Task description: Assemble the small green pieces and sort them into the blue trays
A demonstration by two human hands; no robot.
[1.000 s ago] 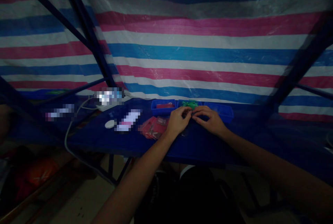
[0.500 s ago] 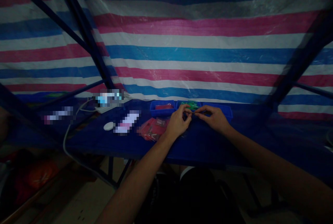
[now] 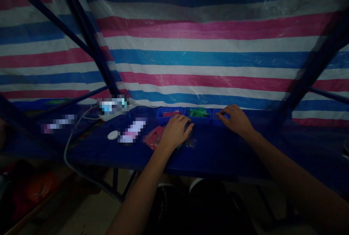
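Note:
My left hand (image 3: 177, 129) lies palm down over a pile of red plastic packets (image 3: 154, 137), its thumb apart from the fingers. A small clear packet (image 3: 191, 143) pokes out beside it on the blue table. At the right, my right hand (image 3: 236, 119) reaches into the right blue bin (image 3: 215, 121). Its thumb and forefinger come close together there; anything between them is too small to make out. The middle bin (image 3: 197, 120) holds green pieces (image 3: 198, 112), and the left bin (image 3: 166, 120) holds flat red pieces (image 3: 171, 113).
On the blue table (image 3: 212, 155) lie a blurred-out phone-like object (image 3: 133, 130) and a round white disc (image 3: 113, 135). Behind them is a white power strip (image 3: 118, 112) with a cable (image 3: 67, 144). Blue metal posts (image 3: 102, 66) and a striped sheet (image 3: 204, 58) stand behind.
My hands have parted from where they met before the middle bin. The left moved down and left onto the packets; the right moved right, into the right bin.

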